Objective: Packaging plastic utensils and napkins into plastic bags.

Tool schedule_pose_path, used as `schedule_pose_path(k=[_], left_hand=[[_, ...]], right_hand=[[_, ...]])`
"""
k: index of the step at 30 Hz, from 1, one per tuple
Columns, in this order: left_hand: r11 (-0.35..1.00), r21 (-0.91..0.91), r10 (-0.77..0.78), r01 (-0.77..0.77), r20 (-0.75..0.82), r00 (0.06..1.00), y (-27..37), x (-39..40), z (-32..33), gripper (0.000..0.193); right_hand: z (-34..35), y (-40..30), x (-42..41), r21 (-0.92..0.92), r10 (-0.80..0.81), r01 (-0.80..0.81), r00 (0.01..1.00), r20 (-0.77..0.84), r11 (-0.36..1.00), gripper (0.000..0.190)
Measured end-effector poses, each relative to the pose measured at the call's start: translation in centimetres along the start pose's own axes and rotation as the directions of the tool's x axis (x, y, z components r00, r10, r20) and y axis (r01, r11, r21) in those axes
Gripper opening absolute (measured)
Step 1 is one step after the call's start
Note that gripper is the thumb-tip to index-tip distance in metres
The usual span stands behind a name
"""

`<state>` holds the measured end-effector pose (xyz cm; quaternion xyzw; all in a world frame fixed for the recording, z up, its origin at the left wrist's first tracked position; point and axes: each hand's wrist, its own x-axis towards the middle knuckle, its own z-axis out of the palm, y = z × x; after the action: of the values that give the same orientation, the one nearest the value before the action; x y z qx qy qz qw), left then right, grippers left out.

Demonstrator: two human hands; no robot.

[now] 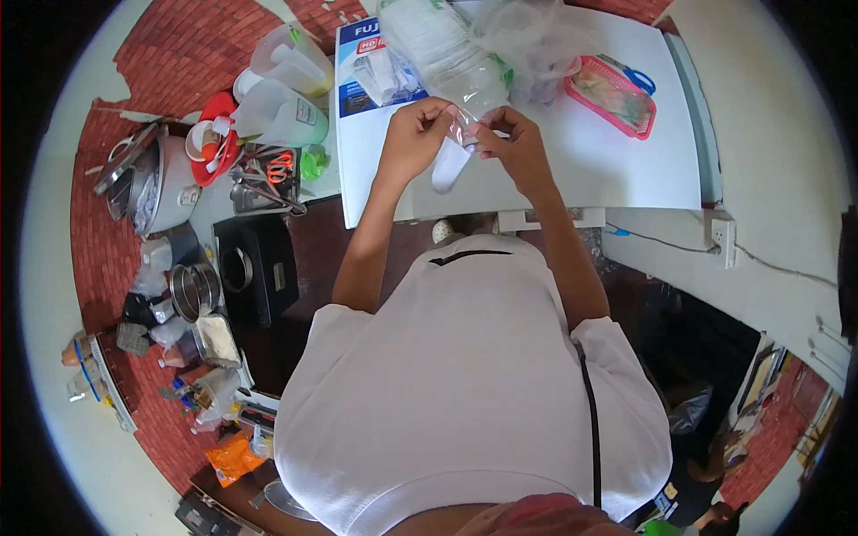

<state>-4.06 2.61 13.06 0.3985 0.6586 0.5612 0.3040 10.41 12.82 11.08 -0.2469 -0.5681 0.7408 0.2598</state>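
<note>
Over the near part of a white table (623,181), my left hand (419,137) and my right hand (513,141) pinch a small clear plastic wrapper (462,126) between fingertips and thumbs. Just under it is a small white object (450,167); whether it is held or lies on the table I cannot tell. Behind my hands lies a large clear bag of stacked white items (442,53). Beside that bag are some crumpled translucent plastic bags (529,40). Small white wrapped pieces (383,77) rest on a blue and white printed box or sheet (355,94) at the left.
A pink plastic basket (613,97) and blue-handled scissors (640,79) are at the right. Left of the table stand plastic pitchers (281,114), a tray with orange-handled scissors (280,166) and a large metal pot (177,181). Another person (697,492) is at the lower right.
</note>
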Motion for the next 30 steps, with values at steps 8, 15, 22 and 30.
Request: schedule_pose_path(k=[8,15,22,30], left_hand=[[0.997,-0.069,0.044,-0.039,0.072,0.996,1.5,1.4,2.3,0.017],[0.996,-0.018,0.085,-0.083,0.175,0.981,3.3,2.7,2.2,0.018],[0.99,-0.103,0.11,-0.095,0.156,0.982,4.2,2.5,2.2,0.02],[0.998,-0.047,0.04,-0.031,0.213,0.976,5.7,1.7,0.2,0.022]], right_hand=[[-1.8,-0.7,-0.3,-0.069,-0.041,0.033,0.992,-0.12,0.997,0.017],[-2.1,-2.3,-1.1,-0.047,-0.097,0.092,0.989,-0.113,0.995,0.024],[-0.6,-3.8,-1.5,-0.091,-0.274,0.26,0.934,-0.228,0.961,0.019],[-0.5,-4.6,-1.6,-0.172,-0.192,0.168,0.972,-0.133,0.971,0.023]])
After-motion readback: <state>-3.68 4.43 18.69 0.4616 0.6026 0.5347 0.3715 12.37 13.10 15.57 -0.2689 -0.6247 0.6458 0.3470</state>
